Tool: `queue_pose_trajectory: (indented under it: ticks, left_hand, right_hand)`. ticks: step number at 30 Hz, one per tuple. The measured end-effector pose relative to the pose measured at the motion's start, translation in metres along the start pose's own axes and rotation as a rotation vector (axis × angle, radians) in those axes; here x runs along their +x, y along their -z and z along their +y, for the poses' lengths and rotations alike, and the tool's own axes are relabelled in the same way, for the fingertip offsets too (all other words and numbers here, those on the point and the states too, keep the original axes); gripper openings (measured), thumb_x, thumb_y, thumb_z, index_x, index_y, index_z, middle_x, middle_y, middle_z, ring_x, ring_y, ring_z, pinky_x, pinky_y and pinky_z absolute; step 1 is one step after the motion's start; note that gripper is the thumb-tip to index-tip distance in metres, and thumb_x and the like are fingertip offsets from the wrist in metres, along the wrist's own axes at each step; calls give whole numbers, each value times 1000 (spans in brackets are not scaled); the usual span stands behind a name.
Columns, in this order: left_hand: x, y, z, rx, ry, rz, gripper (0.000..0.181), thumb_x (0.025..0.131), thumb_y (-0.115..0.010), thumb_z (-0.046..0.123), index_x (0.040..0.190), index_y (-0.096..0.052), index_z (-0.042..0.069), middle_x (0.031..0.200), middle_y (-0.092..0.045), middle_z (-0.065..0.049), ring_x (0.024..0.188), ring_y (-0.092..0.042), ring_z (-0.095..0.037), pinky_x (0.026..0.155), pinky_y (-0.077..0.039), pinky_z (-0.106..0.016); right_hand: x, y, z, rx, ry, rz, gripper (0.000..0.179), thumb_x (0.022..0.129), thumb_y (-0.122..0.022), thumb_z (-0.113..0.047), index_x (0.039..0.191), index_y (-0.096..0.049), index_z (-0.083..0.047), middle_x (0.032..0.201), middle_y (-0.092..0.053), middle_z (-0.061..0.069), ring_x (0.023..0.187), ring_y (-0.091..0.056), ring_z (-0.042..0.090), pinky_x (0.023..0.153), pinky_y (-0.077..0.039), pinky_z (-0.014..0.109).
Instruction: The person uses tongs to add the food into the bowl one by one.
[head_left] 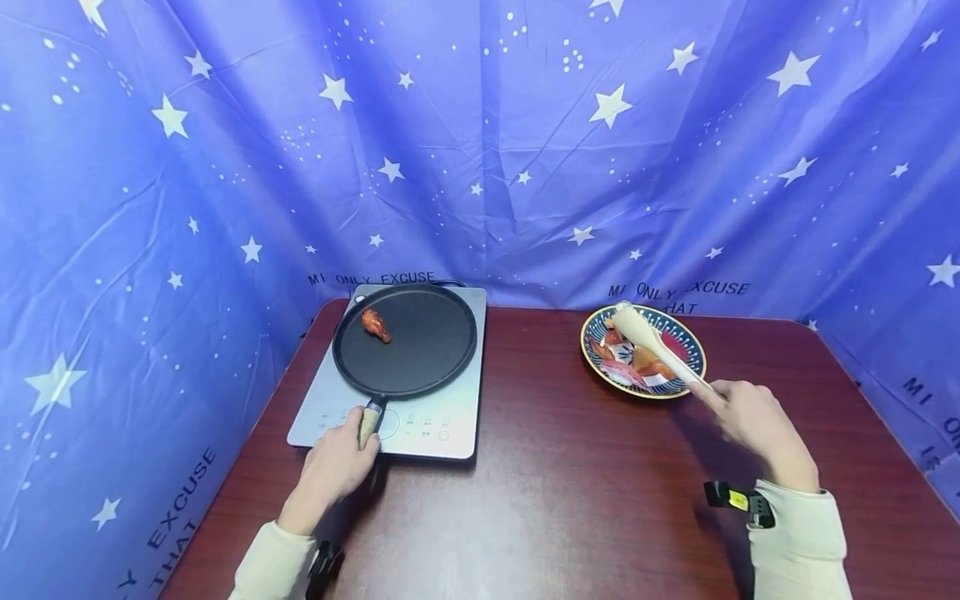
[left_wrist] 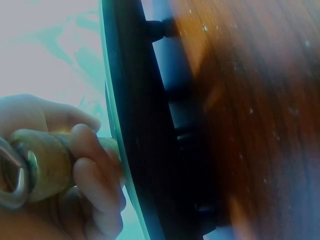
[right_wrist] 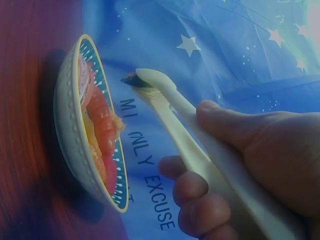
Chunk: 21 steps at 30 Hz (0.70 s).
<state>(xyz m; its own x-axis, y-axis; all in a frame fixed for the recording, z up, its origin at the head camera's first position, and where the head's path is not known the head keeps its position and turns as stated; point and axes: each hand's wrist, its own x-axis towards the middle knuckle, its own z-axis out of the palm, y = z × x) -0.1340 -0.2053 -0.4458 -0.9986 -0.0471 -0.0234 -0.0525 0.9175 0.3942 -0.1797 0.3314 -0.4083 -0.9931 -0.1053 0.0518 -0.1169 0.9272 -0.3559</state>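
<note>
My left hand grips the wooden handle of a flat black frying pan; the left wrist view shows fingers curled round the handle near its metal ring. One browned chicken drumstick lies at the pan's left side. My right hand holds cream tongs above a patterned plate of food pieces. In the right wrist view the tips of the tongs are close together on a small dark and orange piece, its kind unclear.
The pan stands on a silver induction cooker at the left of the dark red table. Shrimp-like and other food pieces lie in the plate. A blue star-printed curtain hangs behind the table and along its sides.
</note>
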Motion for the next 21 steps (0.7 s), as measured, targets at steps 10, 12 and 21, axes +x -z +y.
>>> queue_pose_trajectory:
  ticks: [10,12,21]
  left_hand:
    - [1,1,0,0,2,-5,50,88,-53,28,131,-44,3,77,-58,-16,64,-56,-29,54,-42,-44]
    - [0,1,0,-1,3,-7,51,88,-53,28,132,-43,3,79,-59,-17,65,-57,-30,55,-42,-45]
    - [0,0,-2,3,-7,3,51,89,-53,27,132,-43,1,89,-62,-23,71,-60,-35,59,-44,-48]
  right_hand:
    - [-1,3,-8,72,7,-20,46,99,-41,-42,88,-65,-4,50,-50,-2,47,-49,15,51,-37,34]
    - [-1,2,-9,81,9,-21,45,99,-41,-42,83,-63,-6,51,-50,-1,46,-49,15,50,-36,34]
    - [1,-3,-21,115,43,-24,43,99,-43,-41,85,-65,-8,49,-49,-2,44,-49,14,49,-36,33]
